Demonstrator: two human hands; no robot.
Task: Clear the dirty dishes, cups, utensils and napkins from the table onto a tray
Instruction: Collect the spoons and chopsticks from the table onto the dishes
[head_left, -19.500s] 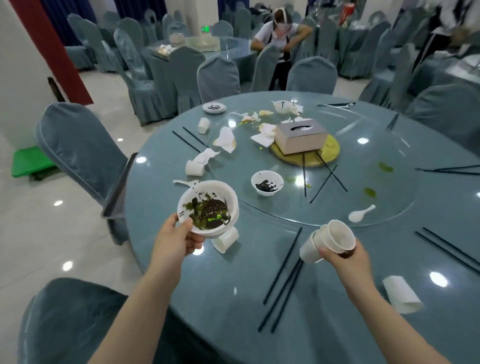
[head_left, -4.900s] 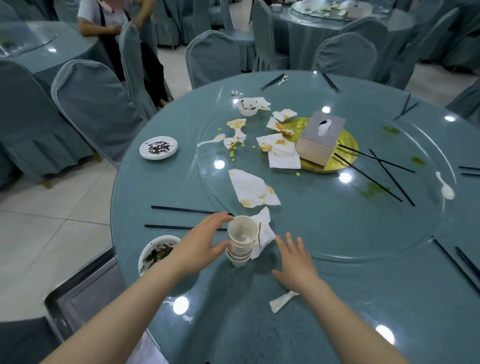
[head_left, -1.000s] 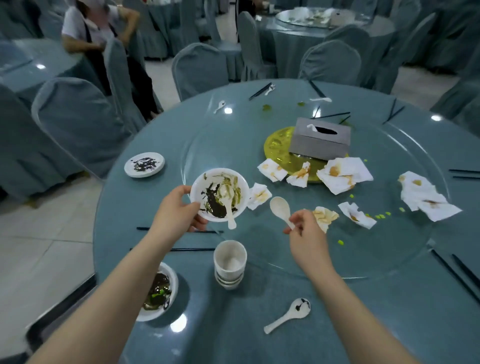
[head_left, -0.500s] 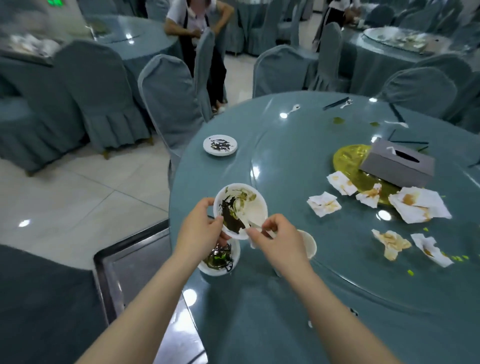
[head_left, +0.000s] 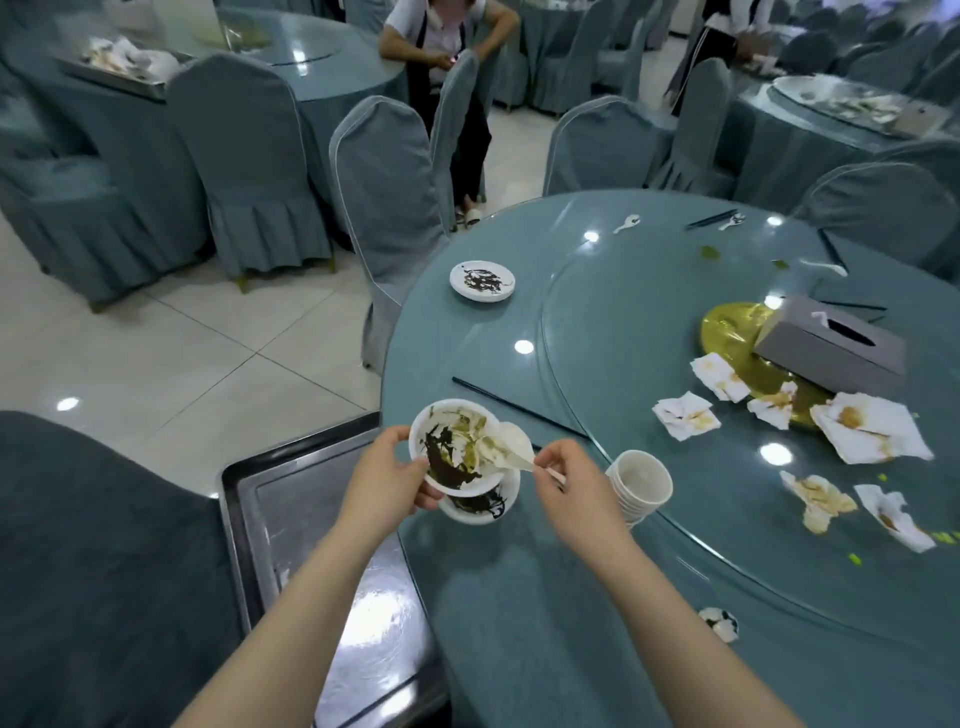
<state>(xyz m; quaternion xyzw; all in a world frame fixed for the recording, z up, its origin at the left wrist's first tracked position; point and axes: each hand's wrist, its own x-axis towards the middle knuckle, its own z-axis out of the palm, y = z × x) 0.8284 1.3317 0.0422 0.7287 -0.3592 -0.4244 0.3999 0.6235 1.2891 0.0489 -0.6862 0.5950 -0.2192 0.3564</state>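
Observation:
My left hand (head_left: 387, 480) grips a dirty white bowl (head_left: 451, 445), tilted over a second dirty bowl (head_left: 480, 504) that sits on the table's edge. My right hand (head_left: 574, 486) pinches a white spoon (head_left: 511, 451) whose scoop lies in the tilted bowl. A stack of white cups (head_left: 640, 480) stands just right of my right hand. A metal tray (head_left: 291, 519) rests on a chair seat below left. Stained napkins (head_left: 685, 415) lie scattered on the glass turntable. A dirty saucer (head_left: 482, 281) sits far left on the table, and black chopsticks (head_left: 511, 405) lie behind the bowls.
A grey tissue box (head_left: 831, 345) rests on a gold disc (head_left: 727, 327) at the turntable's middle. Another spoon (head_left: 719, 623) lies near the front edge. Covered chairs (head_left: 387, 208) ring the table. A person (head_left: 447, 52) sits at the table behind.
The bowl in my left hand has tilted further over the lower bowl, and the spoon in my right hand has reached into it. The view has shifted slightly right.

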